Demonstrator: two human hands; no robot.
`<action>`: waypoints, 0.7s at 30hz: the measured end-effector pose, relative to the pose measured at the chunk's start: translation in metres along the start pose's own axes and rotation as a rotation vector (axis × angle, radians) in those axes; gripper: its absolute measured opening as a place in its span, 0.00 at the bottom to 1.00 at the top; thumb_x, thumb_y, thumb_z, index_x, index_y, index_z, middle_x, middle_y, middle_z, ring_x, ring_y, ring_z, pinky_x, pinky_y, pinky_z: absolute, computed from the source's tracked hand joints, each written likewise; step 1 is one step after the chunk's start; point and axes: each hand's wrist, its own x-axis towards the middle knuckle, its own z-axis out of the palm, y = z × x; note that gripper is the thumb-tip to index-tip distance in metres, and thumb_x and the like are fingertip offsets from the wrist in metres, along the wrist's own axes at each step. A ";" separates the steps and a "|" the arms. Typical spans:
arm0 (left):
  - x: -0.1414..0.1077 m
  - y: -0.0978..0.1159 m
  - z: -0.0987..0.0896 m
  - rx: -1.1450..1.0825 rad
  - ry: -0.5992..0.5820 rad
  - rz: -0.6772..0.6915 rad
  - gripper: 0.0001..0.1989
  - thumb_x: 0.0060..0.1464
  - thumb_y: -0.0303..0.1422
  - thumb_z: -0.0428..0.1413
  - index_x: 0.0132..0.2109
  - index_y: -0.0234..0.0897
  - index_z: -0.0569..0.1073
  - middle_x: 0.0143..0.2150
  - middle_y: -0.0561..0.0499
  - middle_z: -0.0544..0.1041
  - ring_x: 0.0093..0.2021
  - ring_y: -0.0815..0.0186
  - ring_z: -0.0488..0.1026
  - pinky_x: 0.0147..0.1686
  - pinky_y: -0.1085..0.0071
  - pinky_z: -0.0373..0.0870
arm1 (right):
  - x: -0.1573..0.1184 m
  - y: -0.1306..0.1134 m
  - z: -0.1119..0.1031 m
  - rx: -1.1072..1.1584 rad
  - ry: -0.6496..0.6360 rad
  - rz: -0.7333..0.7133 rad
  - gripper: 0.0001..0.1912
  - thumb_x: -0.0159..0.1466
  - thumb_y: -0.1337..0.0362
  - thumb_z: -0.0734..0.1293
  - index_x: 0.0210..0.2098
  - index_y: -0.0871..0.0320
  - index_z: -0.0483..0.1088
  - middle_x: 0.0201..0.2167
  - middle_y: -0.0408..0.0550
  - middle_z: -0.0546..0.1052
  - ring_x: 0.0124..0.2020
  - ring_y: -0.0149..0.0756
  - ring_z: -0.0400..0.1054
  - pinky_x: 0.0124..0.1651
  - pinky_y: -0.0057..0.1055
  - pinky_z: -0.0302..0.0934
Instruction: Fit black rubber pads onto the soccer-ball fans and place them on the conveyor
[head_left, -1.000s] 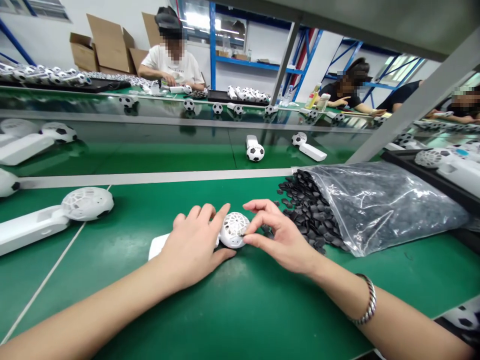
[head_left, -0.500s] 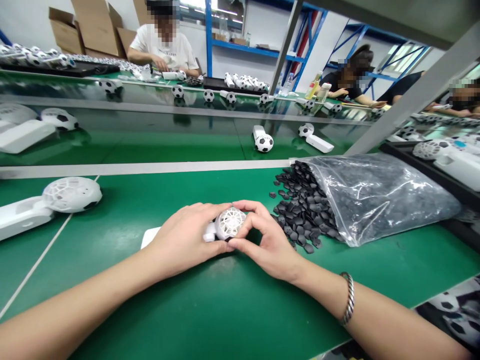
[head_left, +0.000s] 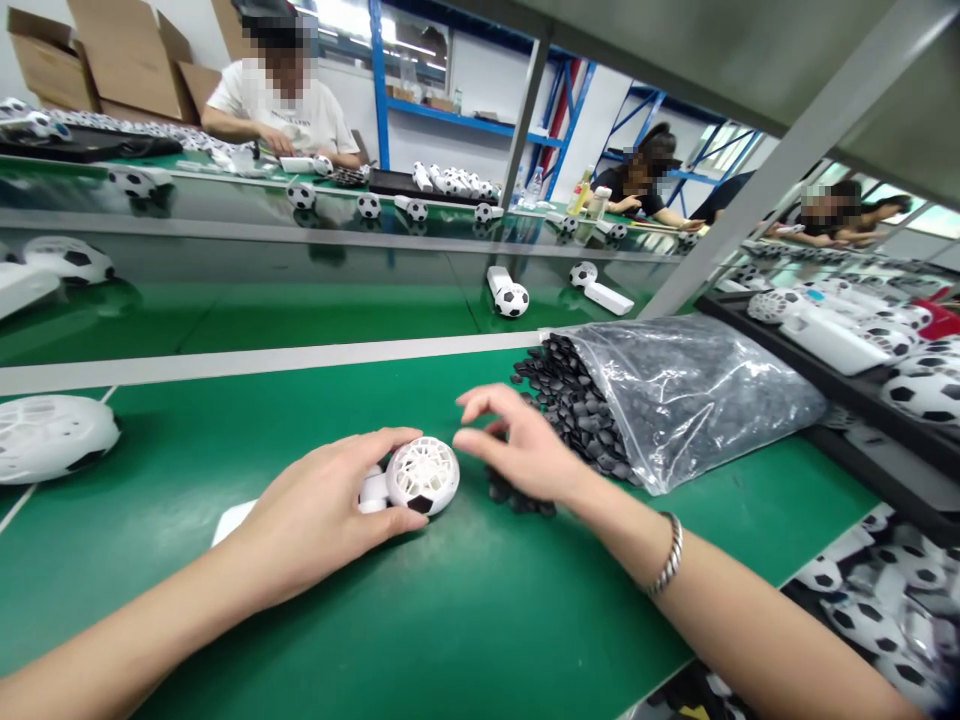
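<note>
My left hand (head_left: 330, 505) grips a white handheld fan (head_left: 424, 476) with a round, soccer-ball-style head, its grille facing up. A black patch shows on the head's near rim, and most of the handle is hidden under my palm. To the right of the fan, my right hand (head_left: 517, 445) hovers with fingers curved and apart, nothing visible between them. Just beyond it, small black five-sided pieces (head_left: 581, 400) spill in a heap from a clear plastic bag (head_left: 705, 390).
Another white fan (head_left: 56, 440) lies at the left on the green table (head_left: 420, 630). Two ball-patterned fans (head_left: 511, 299) rest beyond the pale strip. A black tray (head_left: 825, 375) of fans stands right, beneath a slanting metal post (head_left: 750, 180). Several people work across the benches.
My right hand has let go of the fan head and moved right, its fingers parting. The left hand keeps its hold. The whole view has shifted to the right.
</note>
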 end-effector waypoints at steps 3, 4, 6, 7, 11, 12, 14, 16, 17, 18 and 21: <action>0.004 -0.002 -0.002 0.000 -0.019 -0.016 0.29 0.41 0.47 0.59 0.51 0.49 0.65 0.47 0.51 0.73 0.42 0.55 0.71 0.35 0.64 0.68 | 0.017 0.031 -0.025 -0.361 0.075 0.044 0.04 0.57 0.65 0.67 0.32 0.58 0.69 0.34 0.47 0.69 0.37 0.35 0.65 0.43 0.34 0.60; 0.005 -0.002 -0.004 0.014 -0.008 -0.005 0.28 0.41 0.46 0.58 0.51 0.48 0.65 0.46 0.51 0.73 0.41 0.55 0.71 0.35 0.63 0.68 | 0.020 0.038 -0.030 -0.435 0.049 0.059 0.04 0.56 0.65 0.67 0.32 0.58 0.70 0.33 0.48 0.70 0.36 0.35 0.65 0.42 0.34 0.60; 0.008 -0.004 -0.006 0.069 0.043 0.059 0.26 0.43 0.43 0.58 0.52 0.48 0.66 0.47 0.51 0.73 0.43 0.55 0.70 0.40 0.61 0.66 | 0.021 0.047 -0.033 -0.538 -0.005 0.074 0.05 0.58 0.66 0.66 0.34 0.59 0.72 0.33 0.49 0.71 0.36 0.36 0.67 0.41 0.33 0.61; 0.009 -0.005 -0.007 0.104 0.071 0.105 0.25 0.44 0.40 0.57 0.52 0.48 0.66 0.48 0.51 0.73 0.44 0.55 0.69 0.42 0.60 0.65 | 0.021 0.048 -0.032 -0.587 -0.017 0.072 0.05 0.59 0.67 0.65 0.34 0.60 0.72 0.33 0.50 0.72 0.36 0.37 0.67 0.41 0.33 0.61; 0.011 -0.009 -0.009 0.234 0.129 0.276 0.24 0.49 0.28 0.49 0.54 0.50 0.64 0.50 0.52 0.72 0.49 0.56 0.65 0.47 0.57 0.59 | 0.018 0.044 -0.027 -0.727 -0.004 0.072 0.07 0.62 0.68 0.62 0.35 0.60 0.72 0.34 0.52 0.74 0.38 0.40 0.69 0.41 0.35 0.61; 0.011 -0.010 -0.008 0.256 0.140 0.299 0.25 0.49 0.26 0.47 0.55 0.51 0.64 0.50 0.53 0.72 0.50 0.56 0.65 0.47 0.56 0.58 | 0.017 0.041 -0.027 -0.688 0.017 0.074 0.07 0.61 0.68 0.62 0.36 0.60 0.72 0.33 0.51 0.75 0.37 0.39 0.69 0.41 0.34 0.61; 0.012 -0.011 -0.007 0.275 0.153 0.328 0.26 0.50 0.24 0.45 0.55 0.51 0.63 0.51 0.53 0.71 0.51 0.57 0.63 0.49 0.55 0.56 | 0.015 0.034 -0.026 -0.501 0.068 0.070 0.06 0.59 0.69 0.65 0.37 0.59 0.71 0.32 0.47 0.76 0.35 0.36 0.70 0.40 0.31 0.63; 0.013 -0.011 -0.006 0.265 0.145 0.338 0.27 0.50 0.23 0.45 0.55 0.50 0.63 0.51 0.53 0.70 0.52 0.58 0.62 0.50 0.55 0.55 | 0.011 0.022 -0.024 -0.264 0.073 0.035 0.07 0.58 0.70 0.66 0.37 0.58 0.72 0.32 0.44 0.76 0.34 0.31 0.70 0.40 0.28 0.63; 0.013 -0.011 -0.006 0.254 0.131 0.340 0.27 0.50 0.22 0.45 0.56 0.50 0.62 0.52 0.53 0.69 0.52 0.58 0.61 0.51 0.56 0.54 | 0.008 0.014 -0.023 -0.166 0.052 0.003 0.07 0.58 0.70 0.66 0.36 0.57 0.72 0.32 0.43 0.76 0.34 0.30 0.70 0.40 0.27 0.63; 0.013 -0.011 -0.006 0.239 0.116 0.339 0.28 0.49 0.22 0.45 0.56 0.50 0.61 0.52 0.53 0.69 0.53 0.59 0.60 0.52 0.56 0.54 | 0.004 0.007 -0.022 -0.092 0.018 -0.035 0.07 0.58 0.70 0.65 0.35 0.56 0.73 0.33 0.42 0.76 0.35 0.29 0.70 0.41 0.26 0.63; 0.011 -0.008 -0.008 0.187 0.054 0.326 0.31 0.46 0.21 0.47 0.58 0.47 0.59 0.55 0.52 0.66 0.56 0.59 0.57 0.56 0.55 0.48 | -0.006 -0.012 -0.015 0.001 -0.101 -0.166 0.07 0.60 0.69 0.64 0.36 0.55 0.73 0.33 0.43 0.75 0.36 0.28 0.69 0.41 0.25 0.63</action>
